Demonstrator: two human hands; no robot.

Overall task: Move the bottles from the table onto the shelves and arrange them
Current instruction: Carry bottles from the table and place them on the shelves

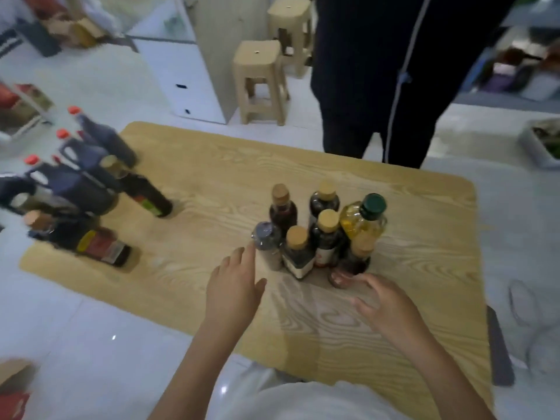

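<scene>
Several small bottles stand clustered on the wooden table [212, 177]: dark ones with cork-coloured caps [325, 234], a yellow oil bottle with a green cap [365, 221] and a grey-capped shaker [268, 245]. My left hand [235, 287] reaches with straight fingers, its fingertip at the shaker's left side. My right hand [383, 301] hovers with relaxed, slightly curved fingers just in front of the nearest dark bottle [356, 259], holding nothing. Larger dark jugs with red caps [88, 153] and tall dark bottles [142, 192] stand along the table's left edge.
A person in dark clothes [388, 80] stands at the table's far side. Two beige stools [262, 80] and a white cabinet [178, 74] are behind. Blurred shelves [21, 110] with goods lie at the far left. A grey tub [542, 144] sits on the floor at right.
</scene>
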